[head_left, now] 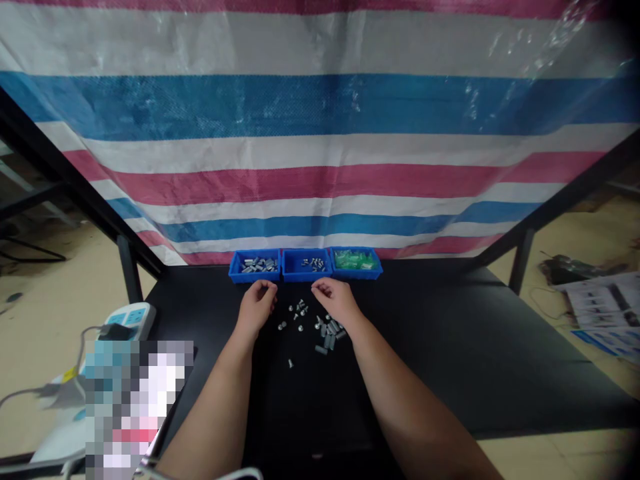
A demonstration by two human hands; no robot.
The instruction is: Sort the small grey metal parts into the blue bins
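Observation:
My left hand (258, 303) rests on the black table (450, 347) just in front of the left blue bin (255, 265), fingers curled in; what they hold is hidden. My right hand (335, 299) is curled too, in front of the middle blue bin (306, 264), with its fingertips pinched together. Between and below the hands lies a scatter of small metal screws and sleeves (313, 325). The left bin holds grey metal parts, the middle bin a few small screws, the right bin (355, 261) green plastic pieces.
A striped blue, red and white tarp (320, 133) hangs behind the table. A white power strip (127, 315) with a plug sits at the left table corner. Black frame legs (129, 267) stand at both sides. Papers (603, 310) lie on the floor at right.

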